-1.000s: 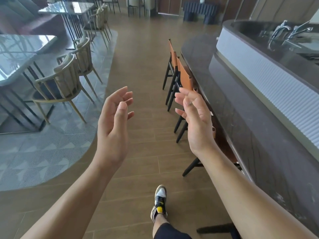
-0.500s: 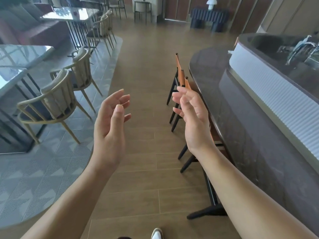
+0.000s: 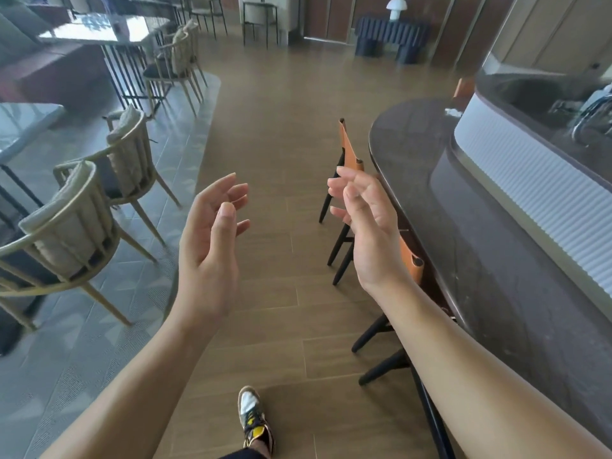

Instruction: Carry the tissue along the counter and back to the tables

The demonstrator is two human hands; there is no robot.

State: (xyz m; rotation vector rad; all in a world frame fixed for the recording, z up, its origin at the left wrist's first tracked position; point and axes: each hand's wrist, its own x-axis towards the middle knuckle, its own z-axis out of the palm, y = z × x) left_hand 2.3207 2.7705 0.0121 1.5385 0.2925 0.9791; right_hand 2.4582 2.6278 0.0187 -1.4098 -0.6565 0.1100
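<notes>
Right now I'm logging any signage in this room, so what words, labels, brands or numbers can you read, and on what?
None can be read.
Shoe: yellow and dark markings, no legible brand.
Bar counter, tables and chairs: no lettering shows.
Left hand and right hand: held up, holding nothing, so no label there.

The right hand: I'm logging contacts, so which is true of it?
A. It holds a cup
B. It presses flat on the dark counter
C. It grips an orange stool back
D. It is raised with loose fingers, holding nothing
D: the right hand is raised in the air with relaxed fingers, in front of the orange-backed stools beside the dark counter, nothing in its grasp.
</notes>
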